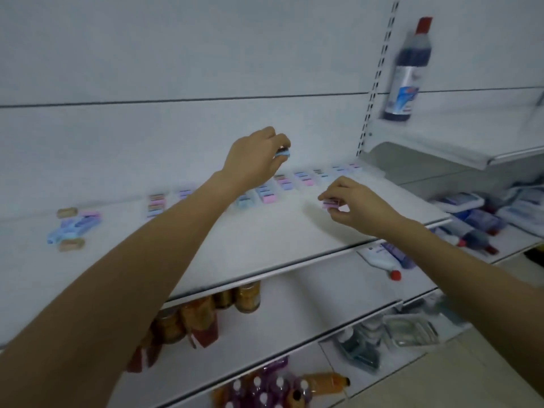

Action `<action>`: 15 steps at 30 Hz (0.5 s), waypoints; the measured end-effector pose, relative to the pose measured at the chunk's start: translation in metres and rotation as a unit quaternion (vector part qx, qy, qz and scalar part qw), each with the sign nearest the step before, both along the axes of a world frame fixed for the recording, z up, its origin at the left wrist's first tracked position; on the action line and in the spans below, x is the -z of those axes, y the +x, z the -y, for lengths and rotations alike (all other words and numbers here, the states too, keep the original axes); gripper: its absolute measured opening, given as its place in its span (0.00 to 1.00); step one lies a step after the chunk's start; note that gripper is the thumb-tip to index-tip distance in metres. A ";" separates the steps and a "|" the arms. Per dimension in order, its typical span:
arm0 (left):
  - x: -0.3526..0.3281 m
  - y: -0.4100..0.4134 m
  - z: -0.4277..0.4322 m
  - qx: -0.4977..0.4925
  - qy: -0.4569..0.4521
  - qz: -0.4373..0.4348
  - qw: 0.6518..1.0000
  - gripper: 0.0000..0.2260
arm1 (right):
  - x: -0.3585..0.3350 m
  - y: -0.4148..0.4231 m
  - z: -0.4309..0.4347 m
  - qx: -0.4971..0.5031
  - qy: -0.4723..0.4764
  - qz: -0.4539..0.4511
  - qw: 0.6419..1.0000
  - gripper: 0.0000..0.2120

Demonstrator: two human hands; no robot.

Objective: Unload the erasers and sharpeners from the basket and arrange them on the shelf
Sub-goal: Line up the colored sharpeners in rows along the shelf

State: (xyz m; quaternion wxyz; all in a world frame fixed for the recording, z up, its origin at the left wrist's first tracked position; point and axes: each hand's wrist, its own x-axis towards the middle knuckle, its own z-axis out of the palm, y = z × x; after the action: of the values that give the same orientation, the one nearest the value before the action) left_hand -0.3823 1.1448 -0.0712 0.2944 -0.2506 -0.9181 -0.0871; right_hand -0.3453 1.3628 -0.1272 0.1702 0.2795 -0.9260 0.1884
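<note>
My left hand [253, 159] is raised above the white shelf [265, 240] and pinches a light blue eraser [77, 154] in its fingertips. My right hand [356, 204] pinches a pink eraser [331, 204] just above the shelf surface, to the right of the middle. A row of several pink and blue erasers [282, 184] runs along the back of the shelf, partly hidden by my left wrist. A loose cluster of erasers and small brownish pieces [73, 226] lies at the left. The basket is out of view.
A blue bottle with a red cap [407, 72] stands on the higher shelf at the right. Bottles and packets [477, 222] lie on the right-hand shelf. Jars [247, 297] and bottles [265, 387] fill the lower shelves. A slotted upright [375, 81] divides the shelf bays.
</note>
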 end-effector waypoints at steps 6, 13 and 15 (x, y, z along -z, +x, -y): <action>0.011 -0.033 -0.075 0.004 -0.019 0.055 0.998 0.13 | 0.012 -0.014 -0.076 0.021 -0.008 0.023 0.999 0.07; 0.010 -0.086 -0.109 0.005 -0.031 0.079 0.996 0.14 | 0.020 -0.059 -0.114 0.079 -0.022 0.009 0.997 0.10; 0.013 -0.104 -0.117 0.013 -0.008 0.093 0.996 0.13 | 0.018 -0.076 -0.120 0.092 -0.041 -0.011 0.995 0.11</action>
State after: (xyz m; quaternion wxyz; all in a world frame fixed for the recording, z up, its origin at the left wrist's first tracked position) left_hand -0.4862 1.2614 -0.0837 0.2045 -0.2555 -0.9389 -0.1064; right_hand -0.4212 1.4825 -0.1450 0.2085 0.1880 -0.9372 0.2071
